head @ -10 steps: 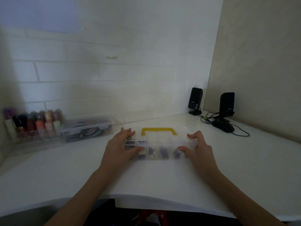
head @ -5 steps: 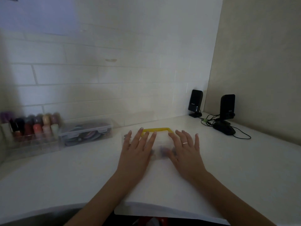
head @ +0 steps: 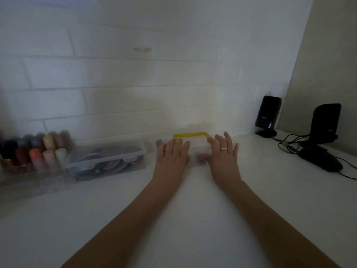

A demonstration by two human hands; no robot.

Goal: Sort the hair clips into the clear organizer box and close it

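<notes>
While nothing here is lifted, handling can be judged from the look of things, left to right. Rack of small coloured bottles [head: 36, 153], far left on the white counter [head: 193, 219]: blurred, count not readable. One clear latched case [head: 108, 157] just beside it, dark contents. One left hand [head: 172, 153], fingers straight and flat on the lid of the clear organizer box [head: 197, 149], gripping nothing. One organizer box, mid-counter near the wall, lid down; thin clear plastic, judged light, stiff, slick, liable to slide on the counter. One yellow handle [head: 190, 134] at its far edge, judged the best hold for carrying; the front edge, for pressing it closed. Hair clips [head: 199, 158] show as dark blurs inside; not countable. One right hand [head: 224, 154], ringed, fingers spread flat on the lid, holding nothing. Two black speakers [head: 267, 116], one dark mouse [head: 320, 159], cabled, at right.
</notes>
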